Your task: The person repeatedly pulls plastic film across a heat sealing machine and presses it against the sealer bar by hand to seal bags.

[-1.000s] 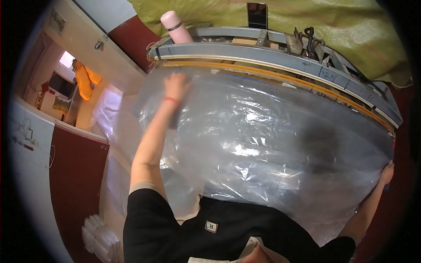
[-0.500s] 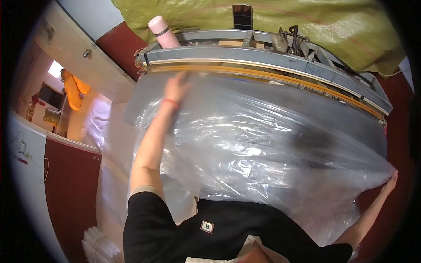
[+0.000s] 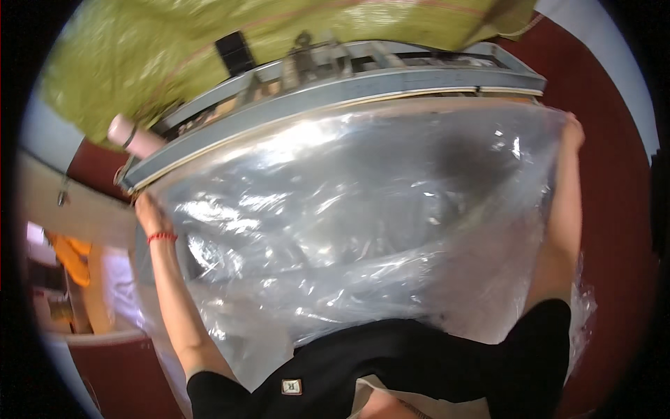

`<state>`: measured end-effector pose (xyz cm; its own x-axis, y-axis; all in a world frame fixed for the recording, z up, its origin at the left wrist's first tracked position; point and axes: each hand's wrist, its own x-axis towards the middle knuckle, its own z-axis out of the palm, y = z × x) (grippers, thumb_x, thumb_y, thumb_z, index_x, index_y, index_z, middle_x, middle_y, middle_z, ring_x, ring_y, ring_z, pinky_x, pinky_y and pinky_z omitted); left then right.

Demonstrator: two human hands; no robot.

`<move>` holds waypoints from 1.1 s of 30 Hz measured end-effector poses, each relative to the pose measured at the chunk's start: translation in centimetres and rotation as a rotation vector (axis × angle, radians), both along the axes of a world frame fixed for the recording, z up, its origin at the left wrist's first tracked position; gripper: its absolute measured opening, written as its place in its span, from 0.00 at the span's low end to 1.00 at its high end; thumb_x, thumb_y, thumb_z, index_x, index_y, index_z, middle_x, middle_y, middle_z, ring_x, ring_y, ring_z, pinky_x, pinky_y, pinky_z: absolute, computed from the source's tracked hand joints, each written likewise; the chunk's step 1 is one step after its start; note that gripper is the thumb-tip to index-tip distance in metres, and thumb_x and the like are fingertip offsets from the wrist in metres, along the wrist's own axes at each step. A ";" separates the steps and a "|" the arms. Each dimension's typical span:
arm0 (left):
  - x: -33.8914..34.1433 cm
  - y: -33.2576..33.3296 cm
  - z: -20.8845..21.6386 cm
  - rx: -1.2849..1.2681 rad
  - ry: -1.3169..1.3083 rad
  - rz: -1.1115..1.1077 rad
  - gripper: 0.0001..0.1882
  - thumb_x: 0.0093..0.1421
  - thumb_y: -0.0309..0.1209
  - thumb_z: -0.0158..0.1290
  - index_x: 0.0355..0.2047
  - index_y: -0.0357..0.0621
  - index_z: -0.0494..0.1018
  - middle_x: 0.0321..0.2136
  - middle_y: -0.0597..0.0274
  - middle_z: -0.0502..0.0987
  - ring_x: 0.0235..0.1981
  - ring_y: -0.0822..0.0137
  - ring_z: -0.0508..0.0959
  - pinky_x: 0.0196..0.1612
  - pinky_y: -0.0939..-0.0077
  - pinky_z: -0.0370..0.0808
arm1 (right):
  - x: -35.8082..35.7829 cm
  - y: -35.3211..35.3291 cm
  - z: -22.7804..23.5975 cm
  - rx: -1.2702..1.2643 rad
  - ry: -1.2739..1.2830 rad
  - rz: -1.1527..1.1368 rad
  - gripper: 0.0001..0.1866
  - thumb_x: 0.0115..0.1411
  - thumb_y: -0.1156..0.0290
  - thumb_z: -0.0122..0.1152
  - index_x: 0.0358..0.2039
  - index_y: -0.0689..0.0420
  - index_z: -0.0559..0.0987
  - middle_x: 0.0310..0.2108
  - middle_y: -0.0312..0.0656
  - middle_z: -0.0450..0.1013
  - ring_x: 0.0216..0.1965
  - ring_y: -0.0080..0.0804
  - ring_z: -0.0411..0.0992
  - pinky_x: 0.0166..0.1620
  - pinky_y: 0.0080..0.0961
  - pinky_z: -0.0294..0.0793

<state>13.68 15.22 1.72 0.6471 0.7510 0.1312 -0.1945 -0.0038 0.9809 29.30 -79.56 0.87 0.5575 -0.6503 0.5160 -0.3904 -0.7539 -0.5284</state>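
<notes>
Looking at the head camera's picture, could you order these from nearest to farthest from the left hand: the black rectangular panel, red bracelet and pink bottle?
Outward from the left hand:
1. Red bracelet: on that wrist.
2. Pink bottle: beyond the hand, at the metal frame's left end.
3. Black rectangular panel: farther right, behind the frame.

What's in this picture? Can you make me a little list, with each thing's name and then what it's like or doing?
Sheet: clear, shiny, wrinkled plastic
Left hand: at the sheet's upper left edge; grip unclear
Right hand: holding the sheet's upper right corner
Bracelet: red, on the left wrist
Frame: long, grey, along the sheet's far edge
Bottle: pink, at the frame's left end
Tarp: yellow-green, behind the frame
</notes>
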 end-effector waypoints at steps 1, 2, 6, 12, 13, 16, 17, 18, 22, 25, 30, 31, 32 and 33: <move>-0.1 1.8 -1.5 0.170 0.068 0.112 0.07 0.53 0.31 0.43 0.22 0.43 0.65 0.17 0.70 0.62 0.19 0.78 0.60 0.22 0.82 0.59 | 1.6 0.9 -0.9 -0.036 0.093 -0.057 0.23 0.55 0.52 0.41 0.28 0.58 0.78 0.33 0.50 0.72 0.37 0.44 0.70 0.41 0.35 0.66; 0.1 2.1 -3.3 0.441 0.134 0.234 0.08 0.54 0.31 0.43 0.21 0.43 0.65 0.17 0.70 0.62 0.19 0.79 0.60 0.22 0.83 0.58 | 1.9 4.2 -2.6 -0.020 -0.072 0.102 0.22 0.55 0.53 0.43 0.29 0.59 0.77 0.32 0.50 0.72 0.39 0.46 0.69 0.42 0.34 0.66; 1.2 8.6 -7.7 0.644 0.197 0.365 0.11 0.55 0.34 0.44 0.22 0.40 0.67 0.17 0.71 0.64 0.19 0.78 0.61 0.24 0.85 0.59 | 4.9 8.4 -7.2 -0.015 -0.364 0.248 0.15 0.54 0.60 0.51 0.32 0.60 0.75 0.31 0.49 0.72 0.36 0.42 0.70 0.40 0.30 0.66; 3.3 11.9 -8.8 0.471 0.063 0.125 0.08 0.54 0.32 0.50 0.23 0.41 0.68 0.18 0.72 0.65 0.21 0.79 0.62 0.25 0.85 0.60 | 6.9 10.4 -6.4 0.208 -0.418 0.236 0.12 0.51 0.65 0.55 0.26 0.63 0.75 0.25 0.44 0.73 0.29 0.31 0.71 0.36 0.25 0.66; 3.8 9.4 -8.1 0.528 0.083 0.208 0.09 0.54 0.32 0.51 0.22 0.41 0.67 0.18 0.73 0.64 0.20 0.80 0.60 0.24 0.86 0.59 | 6.6 10.3 -6.3 0.219 -0.427 0.219 0.12 0.50 0.65 0.56 0.25 0.63 0.74 0.24 0.44 0.72 0.30 0.32 0.71 0.36 0.25 0.66; 4.3 9.8 -8.6 0.480 -0.045 0.195 0.09 0.53 0.33 0.52 0.22 0.42 0.67 0.17 0.73 0.63 0.19 0.80 0.60 0.23 0.86 0.58 | 7.8 7.6 -8.0 0.085 -0.516 0.174 0.12 0.49 0.65 0.56 0.23 0.63 0.74 0.24 0.45 0.72 0.30 0.32 0.71 0.37 0.26 0.67; 4.5 9.6 -8.5 0.480 -0.042 0.193 0.09 0.53 0.33 0.52 0.22 0.42 0.67 0.17 0.73 0.63 0.19 0.80 0.60 0.23 0.86 0.58 | 8.4 6.7 -8.8 -0.065 -0.586 0.142 0.11 0.49 0.66 0.55 0.22 0.62 0.74 0.23 0.45 0.72 0.29 0.32 0.71 0.38 0.26 0.67; 4.2 9.4 -8.3 0.451 0.015 0.224 0.09 0.53 0.32 0.51 0.21 0.41 0.67 0.17 0.73 0.63 0.19 0.79 0.60 0.23 0.85 0.59 | 8.3 7.3 -8.5 -0.060 -0.575 0.151 0.11 0.49 0.66 0.55 0.22 0.62 0.74 0.23 0.45 0.72 0.29 0.32 0.71 0.38 0.26 0.67; 2.8 10.3 -7.2 0.225 0.016 0.106 0.06 0.54 0.29 0.45 0.23 0.40 0.67 0.21 0.68 0.68 0.20 0.75 0.68 0.22 0.84 0.66 | 8.3 6.7 -7.3 0.516 -0.569 0.144 0.12 0.52 0.70 0.47 0.35 0.65 0.69 0.26 0.42 0.71 0.23 0.33 0.71 0.19 0.23 0.70; 3.4 8.6 -7.0 0.206 0.032 0.169 0.05 0.53 0.26 0.42 0.23 0.40 0.66 0.20 0.66 0.69 0.21 0.73 0.70 0.21 0.81 0.68 | 7.5 7.8 -6.4 0.473 -0.561 0.141 0.15 0.53 0.70 0.46 0.40 0.65 0.66 0.29 0.43 0.71 0.25 0.33 0.71 0.19 0.22 0.70; 1.8 8.8 -6.3 0.190 0.025 0.111 0.04 0.53 0.27 0.46 0.25 0.40 0.67 0.21 0.68 0.67 0.23 0.76 0.68 0.25 0.84 0.66 | 5.4 12.7 -1.8 0.580 -0.307 0.047 0.16 0.53 0.70 0.48 0.40 0.66 0.67 0.40 0.50 0.68 0.35 0.37 0.70 0.36 0.28 0.70; 1.6 7.2 -5.2 0.188 0.051 0.004 0.05 0.53 0.28 0.47 0.24 0.40 0.67 0.21 0.70 0.66 0.23 0.79 0.66 0.27 0.86 0.64 | 4.5 16.5 0.4 0.400 -0.367 -0.139 0.15 0.53 0.71 0.49 0.39 0.67 0.68 0.40 0.48 0.69 0.38 0.39 0.69 0.44 0.29 0.66; 1.2 5.9 -3.9 0.184 0.040 0.017 0.05 0.53 0.28 0.47 0.24 0.40 0.67 0.21 0.70 0.66 0.23 0.79 0.66 0.27 0.86 0.64 | 4.5 18.4 1.6 0.299 -0.516 0.022 0.14 0.52 0.71 0.50 0.38 0.66 0.69 0.38 0.47 0.69 0.38 0.39 0.69 0.44 0.29 0.65; 0.4 4.8 -2.5 0.304 0.093 -0.058 0.03 0.53 0.28 0.47 0.26 0.41 0.65 0.22 0.70 0.65 0.22 0.79 0.66 0.26 0.87 0.63 | 4.7 20.5 2.3 0.201 -0.658 0.188 0.14 0.52 0.71 0.50 0.38 0.66 0.69 0.37 0.47 0.69 0.38 0.38 0.68 0.44 0.29 0.65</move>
<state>14.06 20.00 -0.83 0.7076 0.6480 0.2818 -0.1124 -0.2906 0.9502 33.96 -59.03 3.21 0.2838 -0.6915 0.6643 0.1848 -0.6404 -0.7455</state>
